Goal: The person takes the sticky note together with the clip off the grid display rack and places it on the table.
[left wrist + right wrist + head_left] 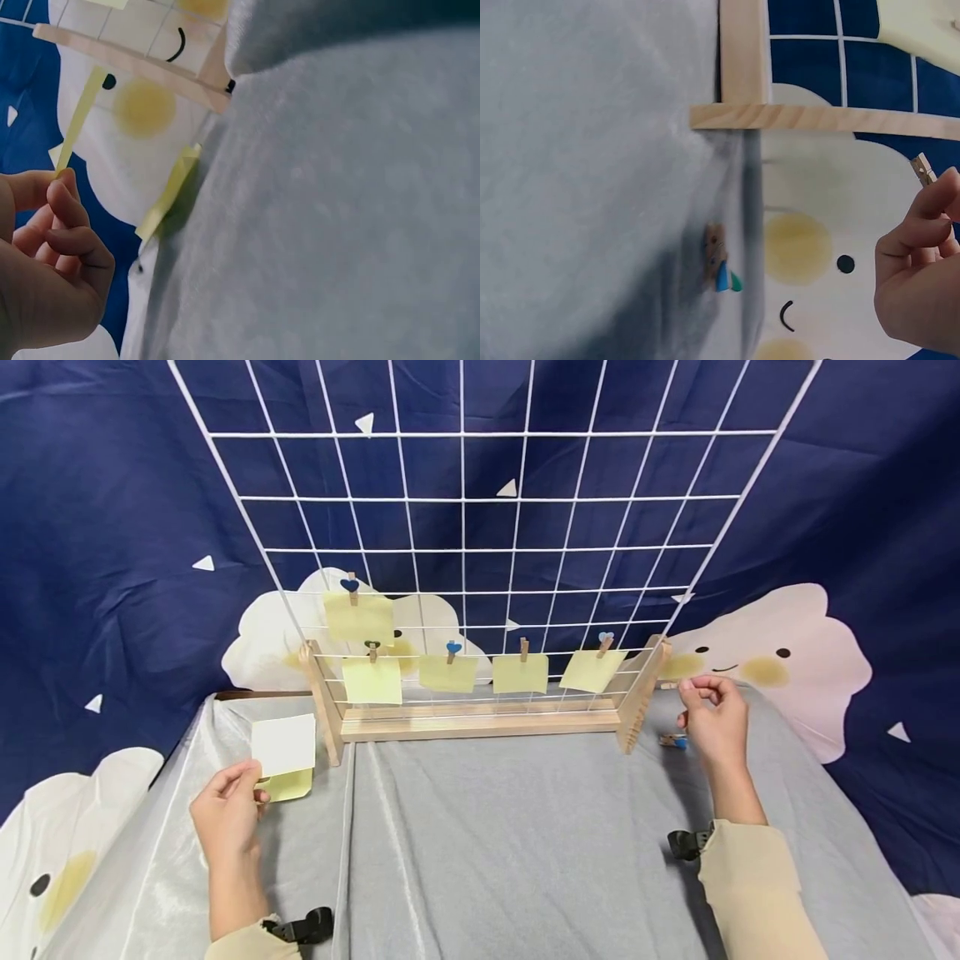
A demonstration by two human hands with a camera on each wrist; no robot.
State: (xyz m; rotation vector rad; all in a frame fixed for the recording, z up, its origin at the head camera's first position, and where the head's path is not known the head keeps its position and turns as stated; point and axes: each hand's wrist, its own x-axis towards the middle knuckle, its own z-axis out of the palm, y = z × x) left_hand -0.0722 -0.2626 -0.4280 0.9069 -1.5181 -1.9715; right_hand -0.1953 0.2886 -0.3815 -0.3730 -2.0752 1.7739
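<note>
My left hand (228,814) pinches a pale sticky note (283,745) by its lower left corner, held up off the cloth. Below that note lie more yellow sticky notes (291,786), partly covered by it in the head view. Over on the right, my right hand (718,722) pinches a small wooden clothespin (923,169) between thumb and fingertips, left of the wire grid stand's right foot in no contact with it. Several yellow notes (371,680) hang from the white wire grid (462,550), each under a wooden clothespin (524,649), some with blue hearts.
The grid stands in a wooden base (480,724) with two slanted side feet. Loose clothespins (672,741) with blue and green decoration lie on the grey cloth (495,843) beside the right foot. A dark blue curtain (112,485) with cloud faces hangs behind.
</note>
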